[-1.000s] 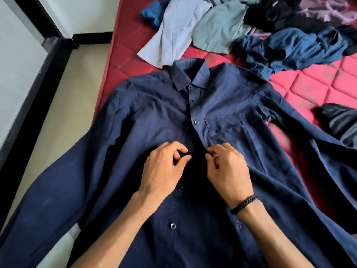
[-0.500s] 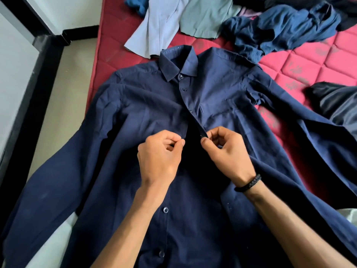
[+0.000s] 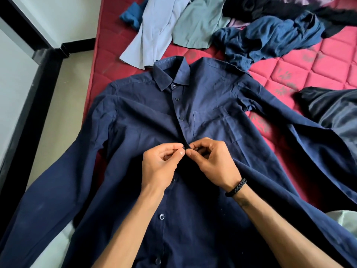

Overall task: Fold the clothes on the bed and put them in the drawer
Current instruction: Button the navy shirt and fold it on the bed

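A navy long-sleeved shirt (image 3: 135, 132) lies face up on the red quilted mattress (image 3: 318, 62), collar away from me, sleeves spread to both sides. Its upper three buttons are closed. My left hand (image 3: 160, 167) pinches the button side of the placket at mid-chest. My right hand (image 3: 212, 163), with a black braided bracelet on the wrist, pinches the other edge of the placket; thumbs and fingertips of both hands meet there. Lower buttons show undone below my hands.
Unfolded clothes lie at the head of the mattress: a pale lilac garment (image 3: 154, 33), a grey-green one (image 3: 197, 26), a crumpled blue one (image 3: 270, 39), dark ones (image 3: 270, 6). A black garment (image 3: 332, 109) lies at the right. The beige floor (image 3: 63, 105) runs along the mattress's left edge.
My two hands drew closer until their fingertips meet at the placket. The camera view shifted slightly, showing more of the clothes at the head of the mattress.
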`<control>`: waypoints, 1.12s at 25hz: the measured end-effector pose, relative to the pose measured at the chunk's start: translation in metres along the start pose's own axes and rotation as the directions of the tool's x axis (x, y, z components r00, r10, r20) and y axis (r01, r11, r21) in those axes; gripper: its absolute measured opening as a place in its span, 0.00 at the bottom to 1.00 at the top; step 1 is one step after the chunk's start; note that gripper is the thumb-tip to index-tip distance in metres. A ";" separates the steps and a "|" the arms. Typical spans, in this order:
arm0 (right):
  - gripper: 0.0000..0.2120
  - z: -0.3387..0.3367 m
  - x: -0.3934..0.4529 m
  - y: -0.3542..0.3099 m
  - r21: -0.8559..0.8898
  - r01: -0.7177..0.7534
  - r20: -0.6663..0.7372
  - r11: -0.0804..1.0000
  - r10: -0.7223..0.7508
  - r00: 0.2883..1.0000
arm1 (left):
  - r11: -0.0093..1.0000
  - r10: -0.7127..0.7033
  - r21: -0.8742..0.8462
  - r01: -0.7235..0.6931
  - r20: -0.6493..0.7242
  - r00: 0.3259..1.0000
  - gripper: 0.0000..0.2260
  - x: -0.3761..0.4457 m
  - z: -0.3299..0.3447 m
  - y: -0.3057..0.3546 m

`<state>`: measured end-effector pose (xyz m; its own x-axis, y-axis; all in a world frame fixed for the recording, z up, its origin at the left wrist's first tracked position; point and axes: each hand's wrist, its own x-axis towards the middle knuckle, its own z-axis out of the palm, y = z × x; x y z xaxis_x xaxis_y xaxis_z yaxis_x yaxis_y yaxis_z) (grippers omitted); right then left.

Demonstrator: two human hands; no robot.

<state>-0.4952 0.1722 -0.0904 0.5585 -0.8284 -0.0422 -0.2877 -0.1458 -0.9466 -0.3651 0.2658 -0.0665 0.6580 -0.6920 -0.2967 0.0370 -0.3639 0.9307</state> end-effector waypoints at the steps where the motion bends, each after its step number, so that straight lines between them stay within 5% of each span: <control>1: 0.02 0.000 0.000 0.000 0.012 -0.011 0.004 1.000 0.011 1.000 | 1.000 -0.004 -0.010 0.004 0.004 1.000 0.05 0.000 0.000 -0.001; 6: 0.12 -0.005 0.004 -0.002 0.112 -0.114 0.087 0.987 0.105 0.991 | 1.000 -0.007 -0.007 0.007 -0.038 0.999 0.07 0.005 0.001 -0.004; 11: 0.02 0.000 -0.001 -0.006 0.177 -0.099 0.064 0.979 0.089 0.994 | 0.999 -0.037 -0.012 0.037 -0.006 0.999 0.06 0.005 0.001 -0.003; 16: 0.06 0.003 -0.004 -0.007 0.160 -0.103 -0.016 0.982 0.107 0.994 | 0.999 -0.032 0.032 0.030 0.059 0.998 0.08 0.003 0.000 0.004; 21: 0.06 -0.002 -0.002 -0.010 0.162 -0.100 0.071 0.982 0.089 0.993 | 1.000 -0.009 0.018 0.009 -0.004 1.000 0.01 0.003 -0.001 0.002; 28: 0.04 0.002 -0.003 -0.011 0.037 -0.079 0.030 0.996 0.077 0.997 | 0.972 0.126 0.187 -0.140 0.084 0.988 0.07 0.006 -0.001 -0.004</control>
<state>-0.4927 0.1774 -0.0808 0.5575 -0.8207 -0.1249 -0.3016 -0.0601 -0.9515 -0.3604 0.2637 -0.0719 0.5916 -0.7825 -0.1942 -0.1968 -0.3737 0.9064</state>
